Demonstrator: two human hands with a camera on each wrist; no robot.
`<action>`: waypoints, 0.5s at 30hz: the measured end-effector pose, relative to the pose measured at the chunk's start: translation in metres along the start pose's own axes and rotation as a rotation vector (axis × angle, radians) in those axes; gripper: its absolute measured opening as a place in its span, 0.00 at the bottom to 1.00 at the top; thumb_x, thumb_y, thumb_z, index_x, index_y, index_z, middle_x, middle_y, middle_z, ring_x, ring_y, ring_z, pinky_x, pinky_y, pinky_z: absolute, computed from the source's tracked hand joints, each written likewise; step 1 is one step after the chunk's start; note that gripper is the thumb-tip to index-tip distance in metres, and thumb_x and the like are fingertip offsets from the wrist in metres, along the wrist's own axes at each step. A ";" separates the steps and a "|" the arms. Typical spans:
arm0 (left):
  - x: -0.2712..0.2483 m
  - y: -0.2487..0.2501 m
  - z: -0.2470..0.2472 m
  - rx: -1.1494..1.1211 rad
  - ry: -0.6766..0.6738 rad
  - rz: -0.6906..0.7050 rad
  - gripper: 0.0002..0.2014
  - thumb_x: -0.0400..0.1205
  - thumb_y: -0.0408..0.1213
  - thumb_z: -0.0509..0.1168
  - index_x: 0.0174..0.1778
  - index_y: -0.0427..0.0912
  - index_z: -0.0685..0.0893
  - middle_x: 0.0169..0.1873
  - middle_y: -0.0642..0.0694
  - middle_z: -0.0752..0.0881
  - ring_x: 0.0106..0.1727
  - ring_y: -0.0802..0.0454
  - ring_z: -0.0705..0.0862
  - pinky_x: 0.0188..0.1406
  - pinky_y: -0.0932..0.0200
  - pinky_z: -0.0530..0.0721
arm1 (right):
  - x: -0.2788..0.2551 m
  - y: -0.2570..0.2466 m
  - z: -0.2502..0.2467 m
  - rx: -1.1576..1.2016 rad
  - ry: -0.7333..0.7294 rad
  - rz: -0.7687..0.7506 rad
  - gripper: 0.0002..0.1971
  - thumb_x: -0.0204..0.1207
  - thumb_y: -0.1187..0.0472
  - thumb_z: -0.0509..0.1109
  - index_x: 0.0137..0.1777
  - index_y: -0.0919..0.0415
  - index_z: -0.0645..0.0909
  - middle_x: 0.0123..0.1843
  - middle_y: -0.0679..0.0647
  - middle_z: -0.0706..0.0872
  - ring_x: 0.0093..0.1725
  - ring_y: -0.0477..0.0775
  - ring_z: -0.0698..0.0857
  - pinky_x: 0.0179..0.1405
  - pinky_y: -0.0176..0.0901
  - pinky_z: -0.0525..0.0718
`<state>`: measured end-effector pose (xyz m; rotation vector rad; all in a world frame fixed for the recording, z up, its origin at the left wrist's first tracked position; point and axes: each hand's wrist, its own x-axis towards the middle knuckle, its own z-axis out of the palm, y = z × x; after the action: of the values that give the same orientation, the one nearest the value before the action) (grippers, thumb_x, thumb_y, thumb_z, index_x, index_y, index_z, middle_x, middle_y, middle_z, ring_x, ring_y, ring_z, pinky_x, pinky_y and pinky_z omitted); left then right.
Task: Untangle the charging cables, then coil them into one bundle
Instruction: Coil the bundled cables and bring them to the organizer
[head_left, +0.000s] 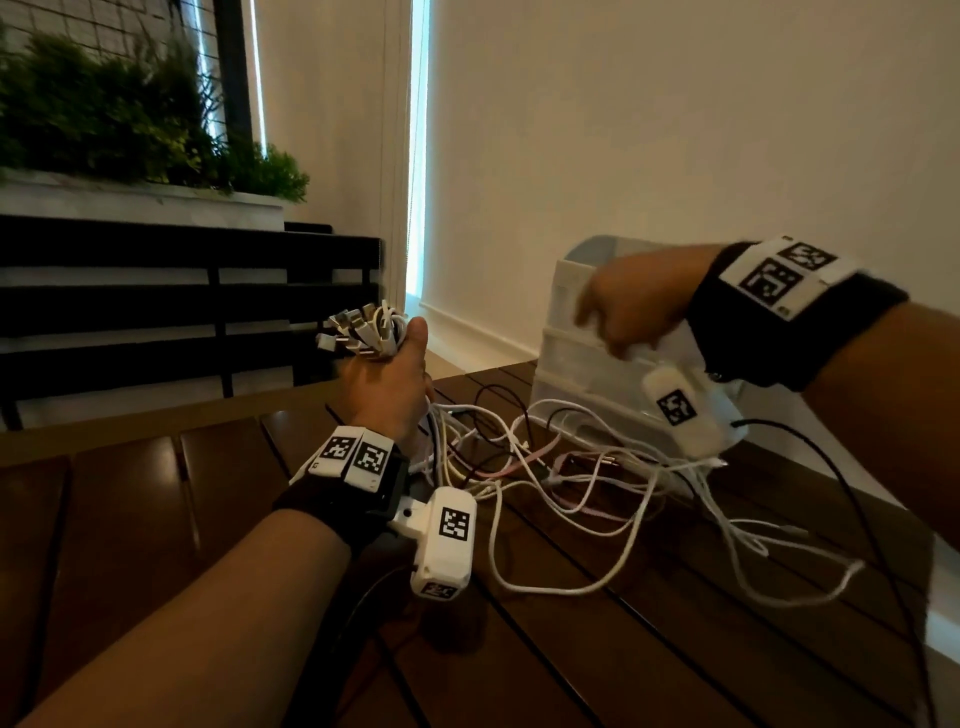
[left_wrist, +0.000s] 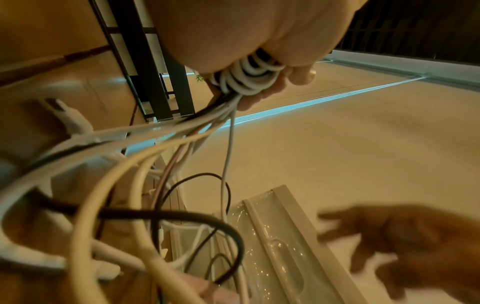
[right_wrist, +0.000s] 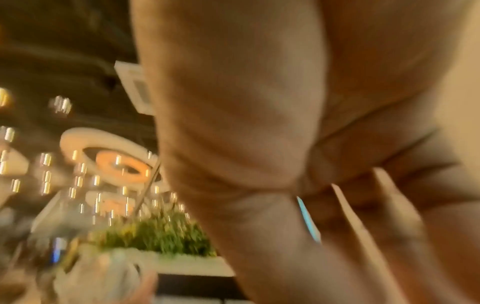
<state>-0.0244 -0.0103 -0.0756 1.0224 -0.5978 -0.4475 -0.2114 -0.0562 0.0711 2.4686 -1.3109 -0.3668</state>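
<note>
My left hand (head_left: 387, 384) is raised above the table and grips a bunch of charging cable ends. Their white and metal plugs (head_left: 363, 327) stick out above the fist. In the left wrist view the fingers (left_wrist: 298, 76) curl round white loops (left_wrist: 249, 79). From the fist, white, black and pink cables hang down into a loose tangle (head_left: 550, 467) on the table. My right hand (head_left: 618, 317) hovers, blurred, over the clear drawer box, holding nothing. The left wrist view shows its fingers (left_wrist: 389, 244) spread.
A clear plastic drawer box (head_left: 576, 374) stands at the back of the dark wooden slat table (head_left: 649, 649), against the wall. White cable loops trail to the table's right edge (head_left: 779, 566). A black slatted bench (head_left: 156, 312) and a planter (head_left: 130, 130) lie beyond the left side.
</note>
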 end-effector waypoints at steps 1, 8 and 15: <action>0.000 0.000 0.001 -0.049 -0.014 -0.017 0.11 0.80 0.44 0.71 0.37 0.42 0.83 0.28 0.42 0.83 0.24 0.50 0.80 0.30 0.56 0.80 | 0.001 -0.007 -0.002 0.194 0.121 -0.089 0.26 0.73 0.58 0.76 0.72 0.55 0.77 0.59 0.52 0.88 0.46 0.51 0.89 0.50 0.44 0.87; -0.010 0.010 0.012 -0.341 -0.101 -0.191 0.13 0.77 0.43 0.74 0.47 0.39 0.80 0.27 0.41 0.82 0.26 0.48 0.82 0.33 0.48 0.88 | 0.022 -0.099 0.067 0.816 0.177 -0.353 0.45 0.62 0.53 0.83 0.77 0.55 0.63 0.66 0.51 0.82 0.60 0.50 0.83 0.59 0.43 0.82; -0.012 0.006 0.015 -0.335 -0.175 -0.198 0.23 0.79 0.40 0.73 0.17 0.46 0.75 0.14 0.48 0.70 0.15 0.53 0.71 0.21 0.61 0.75 | 0.034 -0.107 0.083 0.876 0.201 -0.397 0.07 0.73 0.60 0.74 0.46 0.55 0.78 0.44 0.54 0.89 0.43 0.53 0.87 0.45 0.43 0.83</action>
<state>-0.0428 -0.0101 -0.0672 0.7279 -0.5557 -0.7901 -0.1433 -0.0410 -0.0499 3.3687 -1.0084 0.4803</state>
